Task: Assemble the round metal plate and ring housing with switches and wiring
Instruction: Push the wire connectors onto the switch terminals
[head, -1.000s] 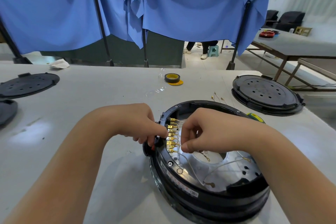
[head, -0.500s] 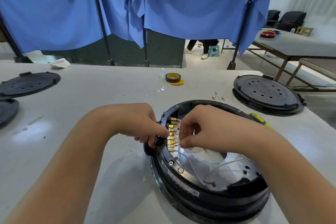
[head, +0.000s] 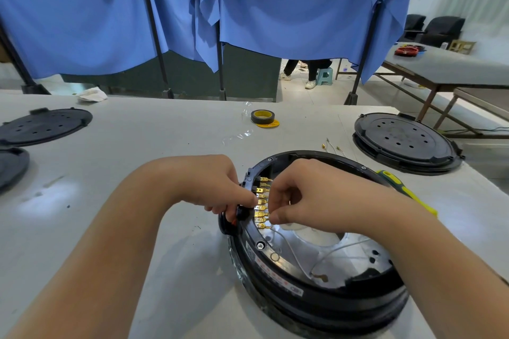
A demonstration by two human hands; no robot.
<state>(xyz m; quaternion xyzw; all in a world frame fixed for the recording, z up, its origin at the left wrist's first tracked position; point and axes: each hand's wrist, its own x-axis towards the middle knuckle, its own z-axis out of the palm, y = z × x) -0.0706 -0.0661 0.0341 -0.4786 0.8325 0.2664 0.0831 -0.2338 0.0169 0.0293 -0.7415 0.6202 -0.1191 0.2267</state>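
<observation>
A black ring housing (head: 308, 292) stands on the white table in front of me, with a shiny round metal plate (head: 305, 249) inside it. A row of brass terminals (head: 261, 202) lines the inner left wall, behind a black switch (head: 234, 217) mounted on the outside. My left hand (head: 209, 181) grips the switch and the housing's left rim. My right hand (head: 305, 192) reaches inside, its fingertips pinched on a thin white wire (head: 292, 253) at the lower terminals. More white wires loop across the plate to a small ring lug (head: 321, 277).
A black perforated lid (head: 405, 143) lies at the right, two more black lids (head: 44, 125) at the left. A yellow-and-black tape roll (head: 263, 117) and loose terminal wires (head: 332, 147) sit beyond the housing. A yellow-green screwdriver (head: 405, 190) lies under my right forearm. A person's legs stand behind the blue curtain (head: 275, 3).
My right hand's pinched fingertips have stayed by the row of terminals and shifted only a little. My left hand has kept its grip on the switch side of the housing.
</observation>
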